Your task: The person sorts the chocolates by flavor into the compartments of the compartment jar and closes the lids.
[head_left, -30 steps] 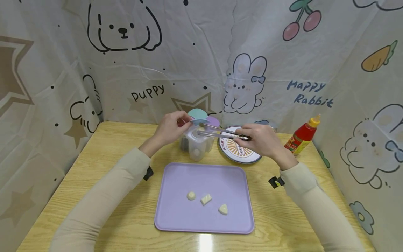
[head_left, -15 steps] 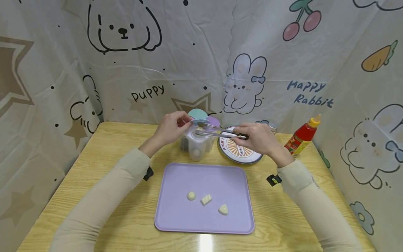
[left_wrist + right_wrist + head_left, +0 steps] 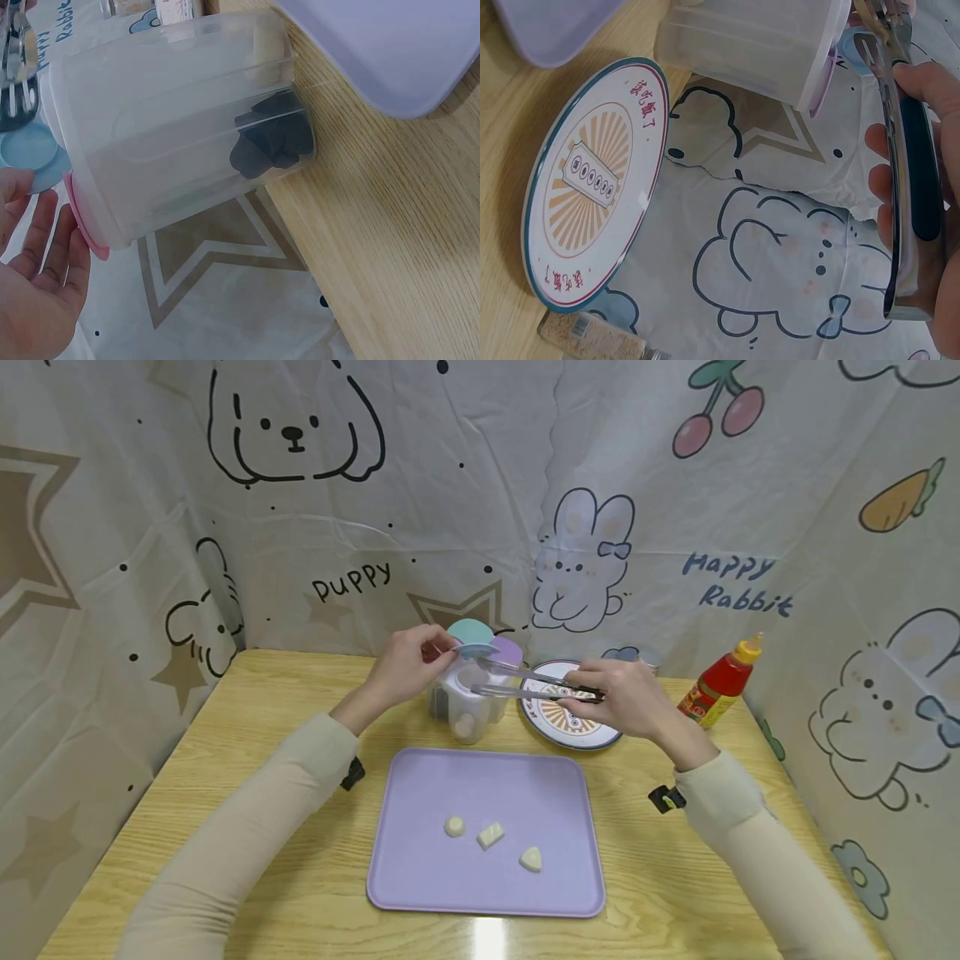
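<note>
My left hand [image 3: 408,662] pinches the edge of a raised light-blue lid [image 3: 30,154] on a clear multi-compartment container [image 3: 187,127]. A pink lid [image 3: 84,217] lies under its other fingers. My right hand [image 3: 626,693] grips metal tongs [image 3: 900,172] with dark handles. The tongs' tips stand apart over the container's round front opening [image 3: 471,675], with nothing visible between them. In the front compartment a pale piece [image 3: 465,725] sits low, and dark pieces [image 3: 274,135] fill the bottom of a neighbouring one. Three pale pieces, one of them round [image 3: 454,827], lie on the purple tray [image 3: 420,885].
A round patterned plate [image 3: 596,184] stands right of the container, partly under the tongs. A red sauce bottle [image 3: 718,683] with a yellow cap is farther right. Behind the plate lies a small jar [image 3: 592,337]. Patterned cloth [image 3: 450,485] hangs around the wooden table [image 3: 255,718].
The tongs' tips have spread wider apart, and my right hand has shifted slightly right and down. My left hand and the lid have stayed in place.
</note>
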`<action>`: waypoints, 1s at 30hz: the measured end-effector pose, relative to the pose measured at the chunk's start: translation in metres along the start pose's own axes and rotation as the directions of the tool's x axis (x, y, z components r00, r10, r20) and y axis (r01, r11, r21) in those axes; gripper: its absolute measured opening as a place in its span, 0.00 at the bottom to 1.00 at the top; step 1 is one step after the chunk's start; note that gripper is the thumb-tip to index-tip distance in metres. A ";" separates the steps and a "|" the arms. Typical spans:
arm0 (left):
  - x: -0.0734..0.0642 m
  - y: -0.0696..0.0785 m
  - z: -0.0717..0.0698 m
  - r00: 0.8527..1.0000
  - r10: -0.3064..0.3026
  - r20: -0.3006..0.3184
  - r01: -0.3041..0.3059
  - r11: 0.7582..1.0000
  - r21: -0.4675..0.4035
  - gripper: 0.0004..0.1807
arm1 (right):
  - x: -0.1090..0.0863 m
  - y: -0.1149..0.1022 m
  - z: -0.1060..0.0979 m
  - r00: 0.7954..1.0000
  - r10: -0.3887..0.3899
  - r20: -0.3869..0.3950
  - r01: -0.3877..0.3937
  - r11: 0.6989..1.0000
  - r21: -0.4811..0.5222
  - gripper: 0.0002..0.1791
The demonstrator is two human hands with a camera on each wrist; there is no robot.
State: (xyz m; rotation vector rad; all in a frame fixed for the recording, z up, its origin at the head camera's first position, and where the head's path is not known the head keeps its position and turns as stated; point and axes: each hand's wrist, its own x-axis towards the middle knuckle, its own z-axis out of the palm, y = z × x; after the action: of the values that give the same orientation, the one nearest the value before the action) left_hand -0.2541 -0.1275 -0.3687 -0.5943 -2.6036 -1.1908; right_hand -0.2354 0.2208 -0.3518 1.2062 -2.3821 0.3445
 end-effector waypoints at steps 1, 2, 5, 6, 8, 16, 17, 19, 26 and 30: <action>0.000 0.000 0.000 1.000 -0.003 -0.001 0.003 1.000 0.001 0.05 | -0.002 -0.001 -0.001 1.000 -0.001 0.006 0.001 1.000 -0.002 0.14; 0.000 0.000 0.000 1.000 -0.005 -0.001 0.005 1.000 0.002 0.05 | -0.004 -0.001 -0.003 1.000 -0.001 0.013 0.001 1.000 -0.005 0.14; 0.000 0.001 0.000 1.000 -0.010 0.000 0.010 1.000 -0.002 0.05 | -0.012 -0.004 -0.008 1.000 0.004 0.029 -0.003 1.000 -0.025 0.14; 0.000 0.001 0.000 1.000 -0.011 0.000 0.011 1.000 -0.002 0.06 | -0.015 -0.005 -0.009 0.999 0.007 0.034 -0.006 1.000 -0.028 0.14; 0.000 0.001 0.000 1.000 -0.011 0.001 0.011 1.000 -0.006 0.06 | -0.021 -0.008 -0.012 0.999 0.012 0.039 -0.011 1.000 -0.028 0.14; 0.000 0.001 -0.001 1.000 -0.004 0.000 0.004 1.000 -0.009 0.05 | -0.044 -0.014 -0.019 0.997 0.013 0.071 -0.012 1.000 -0.011 0.16; 0.000 0.001 -0.001 1.000 -0.004 0.001 0.004 1.000 -0.009 0.05 | -0.047 -0.015 -0.019 0.997 0.009 0.078 -0.008 1.000 -0.008 0.16; 0.000 0.001 0.000 1.000 -0.005 0.001 0.005 1.000 -0.011 0.05 | -0.053 -0.017 -0.019 0.996 0.003 0.088 -0.002 1.000 -0.008 0.15; 0.001 0.000 0.001 1.000 0.001 -0.004 -0.001 1.000 -0.008 0.05 | -0.072 -0.024 -0.016 0.993 -0.004 0.121 0.005 1.000 -0.007 0.16; 0.001 -0.001 0.002 1.000 0.006 -0.005 -0.006 1.000 -0.004 0.05 | -0.079 -0.028 -0.011 0.990 -0.027 0.137 0.029 1.000 -0.012 0.15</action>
State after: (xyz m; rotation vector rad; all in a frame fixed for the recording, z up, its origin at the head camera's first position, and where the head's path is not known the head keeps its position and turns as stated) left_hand -0.2556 -0.1267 -0.3700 -0.5979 -2.5940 -1.1943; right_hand -0.1686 0.2643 -0.3806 1.2937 -2.4760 0.2429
